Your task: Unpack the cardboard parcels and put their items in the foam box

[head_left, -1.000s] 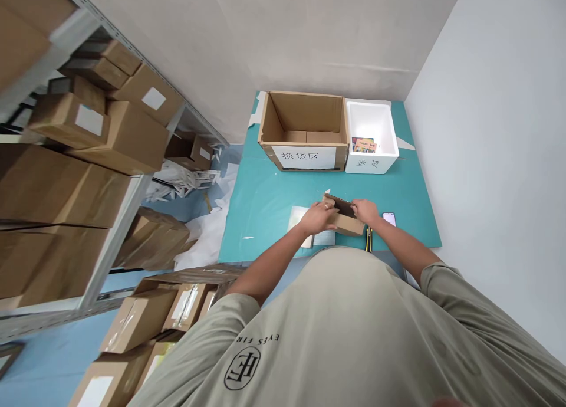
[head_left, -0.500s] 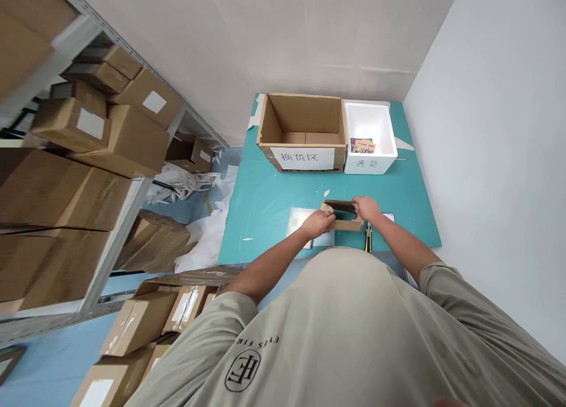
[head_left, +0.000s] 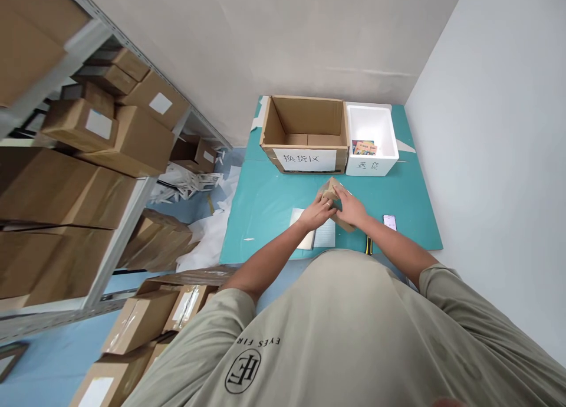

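Observation:
A small brown cardboard box is between my hands over the near middle of the teal table, turned at an angle. My left hand grips its left side, fingers closed around the edge near the flaps. With bent fingers, my right hand holds the box's upper end and a flap. Both hands hide much of the box, so its inside does not show. Below my left hand lie a pale notebook and a lined sheet. A yellow-and-black utility knife lies by my right forearm, with a phone beyond it.
At the back of the teal table stand a large open cardboard box with a handwritten label and a white foam box holding colourful packets. Shelves of cartons are on the left; more cartons stand at lower left.
The small box has turned from lying crosswise with its open side showing to an angled pose. My right hand has moved left, close to my left hand, uncovering the phone.

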Demonstrator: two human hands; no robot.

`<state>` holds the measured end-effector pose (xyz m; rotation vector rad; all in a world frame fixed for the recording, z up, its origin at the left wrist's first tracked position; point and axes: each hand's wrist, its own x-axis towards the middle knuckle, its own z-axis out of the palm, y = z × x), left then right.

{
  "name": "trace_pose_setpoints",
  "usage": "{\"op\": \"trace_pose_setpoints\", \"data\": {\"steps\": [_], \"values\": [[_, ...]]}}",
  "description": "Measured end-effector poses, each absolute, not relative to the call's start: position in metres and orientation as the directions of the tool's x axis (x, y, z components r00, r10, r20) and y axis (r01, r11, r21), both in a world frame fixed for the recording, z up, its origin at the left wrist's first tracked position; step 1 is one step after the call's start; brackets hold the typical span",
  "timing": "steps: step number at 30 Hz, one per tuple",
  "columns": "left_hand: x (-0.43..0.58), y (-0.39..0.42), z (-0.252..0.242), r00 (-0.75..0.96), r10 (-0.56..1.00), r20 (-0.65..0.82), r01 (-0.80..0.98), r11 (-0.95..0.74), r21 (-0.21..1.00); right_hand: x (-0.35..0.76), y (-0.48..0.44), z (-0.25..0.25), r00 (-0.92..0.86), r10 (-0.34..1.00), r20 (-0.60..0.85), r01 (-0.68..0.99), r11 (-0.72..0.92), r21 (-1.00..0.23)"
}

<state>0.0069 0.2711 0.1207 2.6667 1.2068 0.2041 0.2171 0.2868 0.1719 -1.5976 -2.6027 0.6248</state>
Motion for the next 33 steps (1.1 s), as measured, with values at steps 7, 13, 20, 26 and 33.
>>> {"op": "trace_pose_setpoints", "data": {"steps": [7,13,20,26,33], "values": [[-0.001,0.258,0.120,0.494,0.862,0.114,0.801,-0.502,0.325,0.216,0.285,0.168,-0.262,0.918,-0.296,0.953,0.199,-0.227],[0.028,0.250,0.108,0.148,0.985,0.094,0.867,-0.174,0.466,0.210,0.266,0.150,-0.243,0.923,-0.298,0.959,0.182,-0.219],[0.028,0.276,0.120,-0.097,0.992,-0.080,0.913,0.120,0.390,0.202,0.251,0.143,-0.279,0.911,-0.305,0.953,0.222,-0.209],[0.022,0.285,0.122,-0.057,0.989,-0.135,0.941,0.098,0.325,0.201,0.250,0.137,-0.280,0.911,-0.302,0.951,0.221,-0.215],[0.019,0.300,0.136,-0.097,0.960,-0.263,0.947,0.171,0.273,0.201,0.245,0.128,-0.296,0.908,-0.295,0.941,0.225,-0.251]]}}
